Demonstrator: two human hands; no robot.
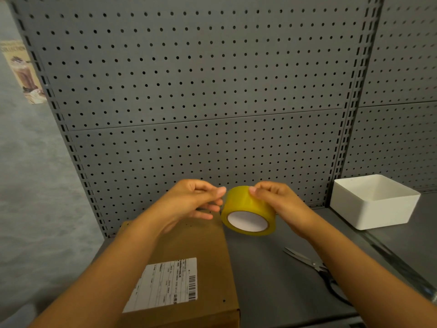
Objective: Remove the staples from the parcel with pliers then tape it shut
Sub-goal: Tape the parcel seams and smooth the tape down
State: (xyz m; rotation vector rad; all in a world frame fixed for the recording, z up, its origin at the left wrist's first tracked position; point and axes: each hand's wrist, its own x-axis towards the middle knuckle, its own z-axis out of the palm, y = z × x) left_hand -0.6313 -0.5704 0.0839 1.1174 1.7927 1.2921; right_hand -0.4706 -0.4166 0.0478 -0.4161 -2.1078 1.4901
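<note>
The right hand [281, 204] grips the roll of yellow tape [248, 210], fingers curled over its top and far side, thumb tip pressed on the outer wrap near the upper edge. The roll is held in the air, tilted, with its white core facing the camera and downward. The left hand [191, 202] is level with the roll's left edge; thumb and forefinger are pinched together right against the tape surface, the remaining fingers loosely curled beneath. Whether a tape end is actually caught in that pinch cannot be told.

Below both hands, the parcel [198, 261], a brown cardboard box, lies flat on the grey shelf [272, 280], its long side running away from the camera. A white shipping label [165, 284] with a barcode is stuck on its top face toward the near end. Small dark holes show in the cardboard near the far end and by the near right edge.

A pair of scissors [314, 266] lies on the shelf to the right of the parcel, blades closed and pointing away. A white open-topped bin [369, 209] stands further right, against the grey pegboard [189, 91] back wall.
</note>
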